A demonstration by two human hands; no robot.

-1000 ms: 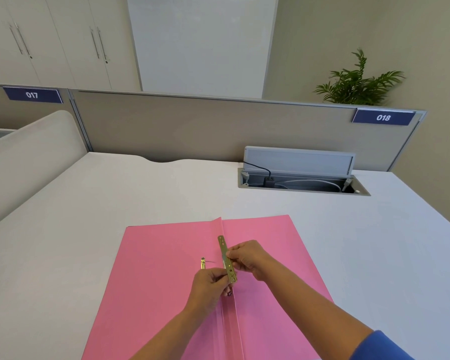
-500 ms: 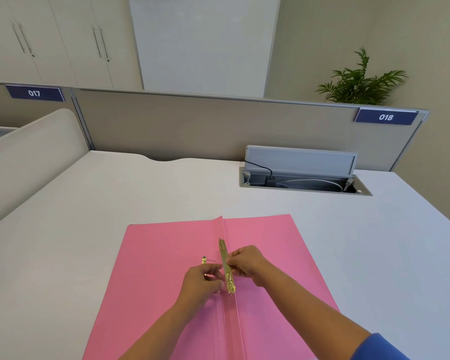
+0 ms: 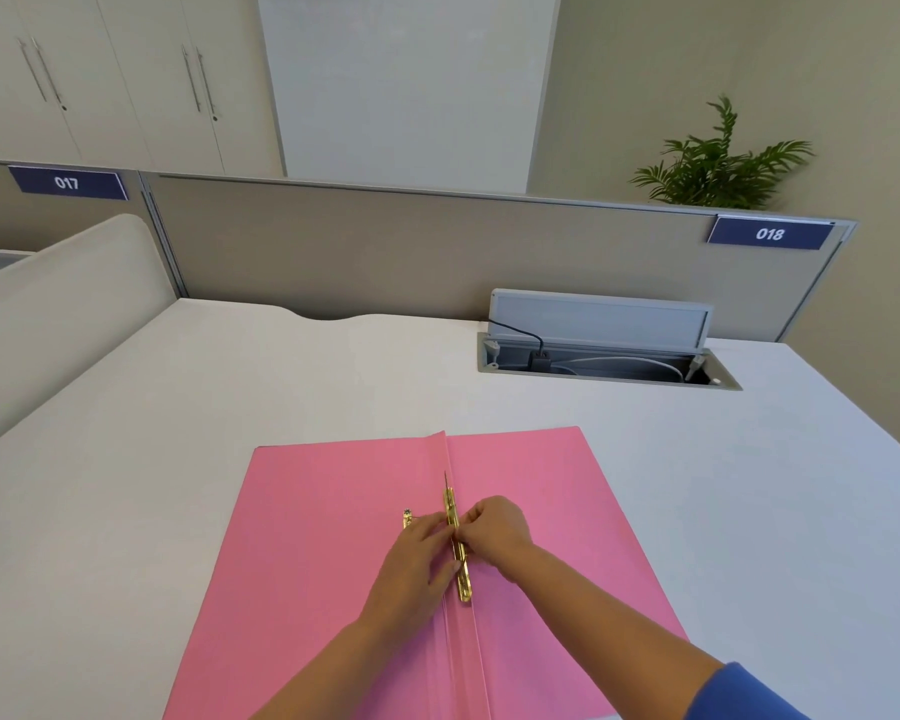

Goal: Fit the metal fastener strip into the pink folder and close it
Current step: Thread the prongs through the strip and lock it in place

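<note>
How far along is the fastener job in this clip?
Done: the pink folder lies open on the desk. In hand: the left hand and right hand pinch the metal fastener strip along the centre fold; whether it is seated, I cannot tell. A small gold piece lies loose to the left. Left: finish fitting, then close the folder.

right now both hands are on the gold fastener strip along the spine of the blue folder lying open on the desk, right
Not quite: the folder is pink, not blue, as the head view shows. The rest stands: the left hand and right hand are both on the gold fastener strip, which runs along the spine of the folder lying open on the desk.
</note>
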